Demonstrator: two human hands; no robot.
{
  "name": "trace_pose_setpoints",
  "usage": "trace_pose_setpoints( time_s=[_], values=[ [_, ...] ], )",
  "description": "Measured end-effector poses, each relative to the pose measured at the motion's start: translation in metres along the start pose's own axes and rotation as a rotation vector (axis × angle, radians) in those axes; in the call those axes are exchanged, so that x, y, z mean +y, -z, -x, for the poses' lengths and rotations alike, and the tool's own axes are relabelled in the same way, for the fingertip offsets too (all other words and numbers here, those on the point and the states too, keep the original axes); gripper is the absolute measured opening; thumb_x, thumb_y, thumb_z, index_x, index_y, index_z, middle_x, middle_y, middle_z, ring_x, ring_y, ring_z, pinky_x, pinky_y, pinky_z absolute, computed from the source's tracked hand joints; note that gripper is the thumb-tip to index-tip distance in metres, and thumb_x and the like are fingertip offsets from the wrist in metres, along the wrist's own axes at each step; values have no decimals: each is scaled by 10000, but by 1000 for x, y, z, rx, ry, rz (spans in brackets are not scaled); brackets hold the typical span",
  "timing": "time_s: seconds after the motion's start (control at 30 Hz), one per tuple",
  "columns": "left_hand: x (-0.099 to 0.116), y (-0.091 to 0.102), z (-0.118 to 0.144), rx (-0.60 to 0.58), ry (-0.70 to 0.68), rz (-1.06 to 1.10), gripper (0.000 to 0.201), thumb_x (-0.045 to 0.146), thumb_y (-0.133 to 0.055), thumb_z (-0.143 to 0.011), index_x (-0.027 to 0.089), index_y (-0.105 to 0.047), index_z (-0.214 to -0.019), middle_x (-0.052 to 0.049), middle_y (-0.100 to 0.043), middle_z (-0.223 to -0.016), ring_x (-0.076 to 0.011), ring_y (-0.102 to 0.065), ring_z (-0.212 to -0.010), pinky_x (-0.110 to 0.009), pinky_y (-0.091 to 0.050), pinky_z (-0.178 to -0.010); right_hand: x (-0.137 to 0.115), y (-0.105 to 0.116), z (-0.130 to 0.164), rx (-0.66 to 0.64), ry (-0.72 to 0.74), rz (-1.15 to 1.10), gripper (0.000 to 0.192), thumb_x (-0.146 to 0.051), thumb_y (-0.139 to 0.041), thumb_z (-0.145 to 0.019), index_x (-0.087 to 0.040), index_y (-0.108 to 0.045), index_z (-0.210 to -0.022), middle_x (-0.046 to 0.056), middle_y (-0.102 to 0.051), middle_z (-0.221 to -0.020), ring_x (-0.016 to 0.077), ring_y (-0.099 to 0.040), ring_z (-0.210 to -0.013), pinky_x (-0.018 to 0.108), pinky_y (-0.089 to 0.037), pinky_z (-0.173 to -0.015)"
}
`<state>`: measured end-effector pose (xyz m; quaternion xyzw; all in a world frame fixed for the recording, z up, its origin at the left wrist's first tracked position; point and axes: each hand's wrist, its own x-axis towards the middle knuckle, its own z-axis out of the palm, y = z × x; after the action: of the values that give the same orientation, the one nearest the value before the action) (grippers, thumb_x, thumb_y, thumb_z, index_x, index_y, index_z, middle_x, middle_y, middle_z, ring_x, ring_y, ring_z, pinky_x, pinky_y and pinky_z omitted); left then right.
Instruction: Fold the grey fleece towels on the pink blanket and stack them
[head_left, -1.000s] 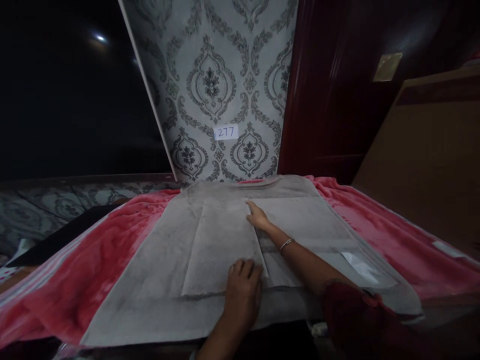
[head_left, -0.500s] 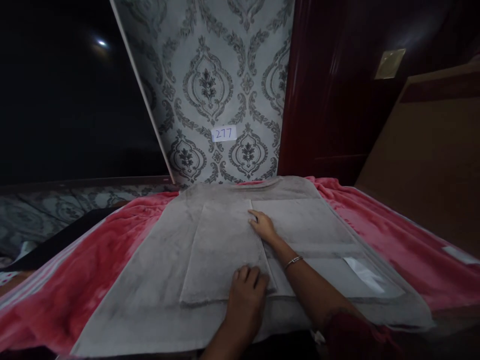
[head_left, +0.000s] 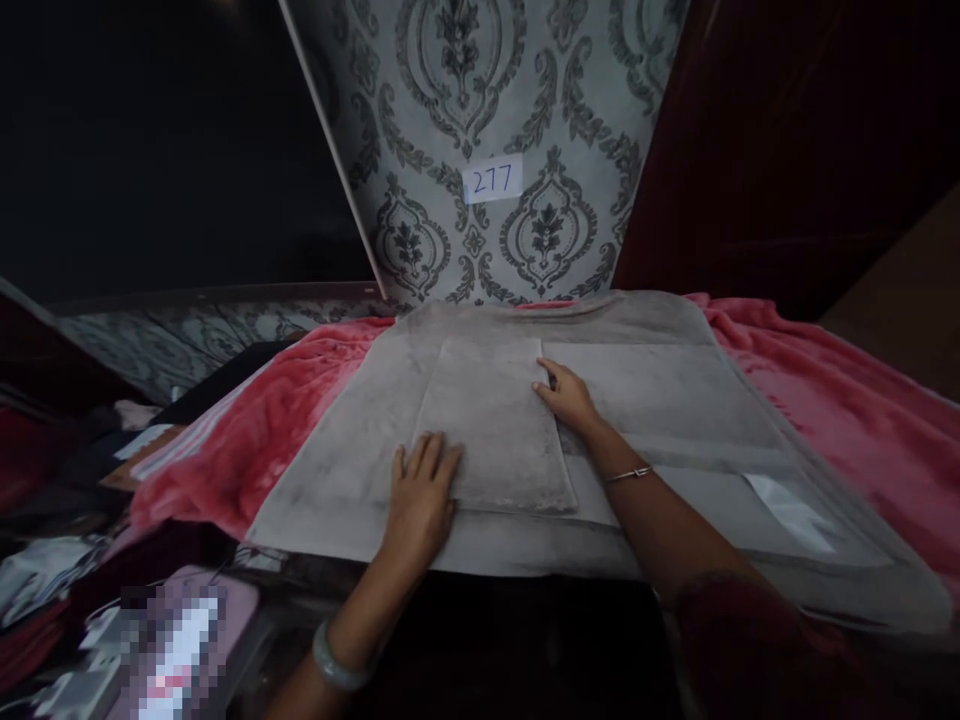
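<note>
Resting flat on a grey towel [head_left: 352, 470], the left hand [head_left: 421, 492] lies palm down with its fingers spread a little, gripping nothing, at the near left corner of a folded flap [head_left: 495, 430] of the same cloth. The right hand [head_left: 568, 397] also lies open and flat, its fingers pressed on the far right edge of that flap, where the flap meets a second folded panel [head_left: 660, 395] that runs off to the right. The two hands sit apart, one at the near edge and one farther back. One towel is in view, spread wide with its two folded sections lying on top of it, and it covers the middle of one pink blanket [head_left: 300, 400] that shows on both sides. A single white label [head_left: 787, 510] lies on the towel near its right front corner. The left wrist carries one pale green bangle [head_left: 334, 660], and the right wrist carries one thin metal bracelet [head_left: 628, 473]; a dark red sleeve [head_left: 742, 640] covers the right forearm lower down. On the patterned wall [head_left: 465, 90] behind hangs one small paper tag [head_left: 493, 180] reading 277. Clutter at the lower left is too dark and blurred to tell.
</note>
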<state>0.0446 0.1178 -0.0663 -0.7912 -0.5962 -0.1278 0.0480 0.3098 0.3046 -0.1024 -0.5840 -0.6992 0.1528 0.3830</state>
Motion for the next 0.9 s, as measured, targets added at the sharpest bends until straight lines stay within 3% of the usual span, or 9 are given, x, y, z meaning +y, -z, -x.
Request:
trace_pose_setpoints(
  time_s=[0.1,0.2,0.27,0.43,0.57,0.67,0.73,0.8,0.9],
  values=[
    [-26,4,8,50,134,4,822,-38,-546,-639,175,-535,-1433,-173,-463,-1511,-376,-457,-1364,-557,-391,-1118,-2,0,0,8,18,4,548,-232,-601,-833,-150,-603,-1375,101,-664,-1086,226,-600,-916,346,-483,-893],
    [-42,-1,13,80,216,154,833,-6,-485,-649,196,-522,-1456,-124,-640,-1225,-291,-631,-1108,-443,-530,-970,-4,-1,0,2,26,-3,503,-193,-589,-835,-165,-637,-1335,88,-659,-1043,210,-587,-874,329,-481,-868],
    [-49,-8,14,100,216,311,846,18,-434,-645,218,-516,-1463,-74,-678,-1103,-241,-664,-1024,-401,-546,-955,-6,-2,1,-4,26,-4,488,-172,-585,-840,-171,-645,-1324,85,-659,-1050,205,-585,-874,325,-478,-874],
    [-59,-16,15,159,210,641,836,108,-406,-599,208,-561,-1414,-3,-607,-1410,-203,-512,-1355,-372,-347,-1200,-10,-3,2,-37,17,-8,468,-151,-601,-854,-211,-654,-1315,70,-666,-1118,193,-597,-908,314,-473,-900],
    [-74,-1,18,12,253,786,809,217,-528,-641,232,-525,-1450,-20,-549,-1479,-267,-471,-1393,-407,-358,-1184,-14,-2,2,-49,-21,-8,463,-142,-601,-863,-203,-652,-1319,77,-673,-1149,192,-618,-935,311,-476,-908],
    [-94,12,16,-182,324,1074,863,335,-633,-685,245,-428,-1518,-73,-655,-1325,-289,-617,-1198,-411,-484,-1030,-16,-2,0,-41,-63,-7,473,-131,-592,-863,-196,-644,-1328,84,-668,-1210,205,-624,-1026,317,-471,-952],
    [-105,16,4,-263,464,1250,890,449,-639,-742,218,-353,-1552,-75,-722,-1052,-244,-690,-895,-364,-542,-808,-18,-3,-4,-33,-103,-1,500,-139,-582,-871,-189,-612,-1368,90,-652,-1271,216,-616,-1098,324,-464,-985],
    [-109,16,-17,-284,587,1299,902,540,-659,-763,176,-366,-1534,-41,-686,-849,-192,-645,-699,-295,-497,-641,-21,-4,-11,-28,-150,10,539,-158,-580,-881,-169,-562,-1419,104,-646,-1294,232,-618,-1127,336,-469,-991],
    [-104,18,-65,-251,565,1166,783,570,-713,-761,148,-532,-1394,-9,-639,-768,-149,-585,-623,-240,-428,-542,-26,-5,-28,-30,-212,31,579,-182,-615,-870,-139,-535,-1442,122,-659,-1277,251,-632,-1127,333,-482,-979]
  ],
)
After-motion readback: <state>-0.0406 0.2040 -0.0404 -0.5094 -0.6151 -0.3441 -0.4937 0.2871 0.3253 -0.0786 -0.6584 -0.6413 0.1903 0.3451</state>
